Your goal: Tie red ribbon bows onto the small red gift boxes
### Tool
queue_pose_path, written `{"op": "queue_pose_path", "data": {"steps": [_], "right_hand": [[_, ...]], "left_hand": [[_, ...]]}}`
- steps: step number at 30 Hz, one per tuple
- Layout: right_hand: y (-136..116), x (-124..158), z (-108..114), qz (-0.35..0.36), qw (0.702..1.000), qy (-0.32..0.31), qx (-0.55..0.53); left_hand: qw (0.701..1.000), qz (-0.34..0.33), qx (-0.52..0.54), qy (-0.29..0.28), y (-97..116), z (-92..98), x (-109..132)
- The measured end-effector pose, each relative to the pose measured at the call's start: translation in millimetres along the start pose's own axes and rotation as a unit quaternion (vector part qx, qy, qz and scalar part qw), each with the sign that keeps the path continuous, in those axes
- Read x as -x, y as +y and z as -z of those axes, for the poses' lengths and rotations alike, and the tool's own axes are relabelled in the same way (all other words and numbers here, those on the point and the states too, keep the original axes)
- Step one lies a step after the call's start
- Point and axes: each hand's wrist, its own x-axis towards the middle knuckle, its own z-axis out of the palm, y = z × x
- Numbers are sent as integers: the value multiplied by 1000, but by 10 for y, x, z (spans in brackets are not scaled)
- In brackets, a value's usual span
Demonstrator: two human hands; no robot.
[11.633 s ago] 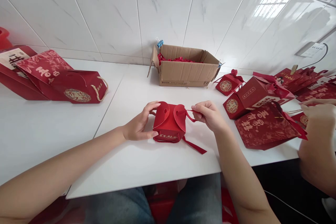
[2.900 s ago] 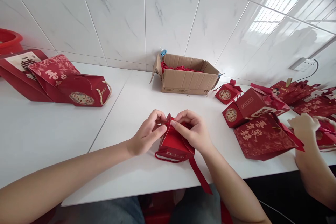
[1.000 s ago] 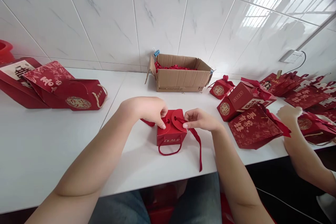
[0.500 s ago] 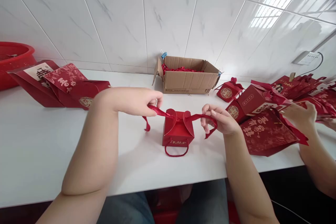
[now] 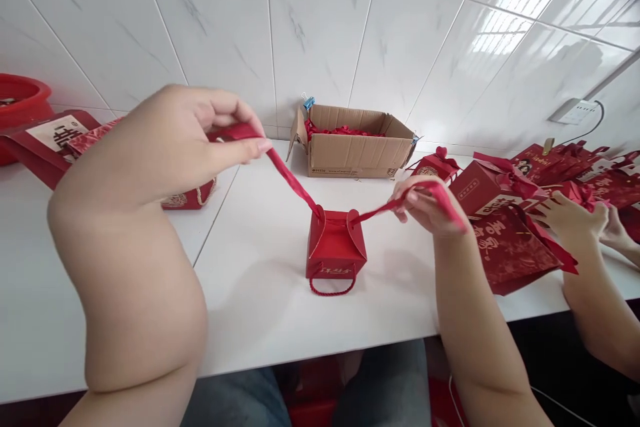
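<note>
A small red gift box [image 5: 336,247] with rounded top flaps and a cord handle stands on the white table [image 5: 260,307]. A red ribbon [image 5: 293,181] runs through its flaps and stretches out to both sides. My left hand [image 5: 200,140], raised up and to the left, pinches one ribbon end. My right hand [image 5: 425,205], lower and to the right of the box, is closed on the other end.
An open cardboard box [image 5: 355,147] with red ribbons stands by the tiled wall. Red gift bags [image 5: 75,140] and a red basket [image 5: 20,100] lie at the left. More red boxes and bags [image 5: 505,227] are piled at the right, where another person's hands [image 5: 575,217] work.
Both hands have pulled the ribbon ends outward; my left hand rose high to the left, drawing the ribbon taut and closing the flaps of the box.
</note>
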Motion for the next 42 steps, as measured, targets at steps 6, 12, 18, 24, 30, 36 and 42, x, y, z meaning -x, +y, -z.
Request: {"op": "queue_pose_path", "data": {"steps": [6,12,18,24,30,36,42], "right_hand": [[-381,-361,-401,-9,997,71,37],[-358,-563,-717,3,996,84,31],[-360,-600,-628,40,992,115,15],[-402,-569,-476,57,986,151,35],[-438,-532,-483,81,977,186,64],[-454,-522,-624,91,977,187,43],[-402,-532,-847,100,981,154,56]], "left_hand": [[994,-95,46,-9,301,-522,11],[963,-69,260,-3,182,-857,-76],[949,3,316,-5,120,-927,-203],[941,-12,339,6,99,-986,-216],[943,-20,331,22,140,-983,-175],[945,-47,321,26,204,-1010,-118],[948,-103,302,-4,102,-1070,-159]]}}
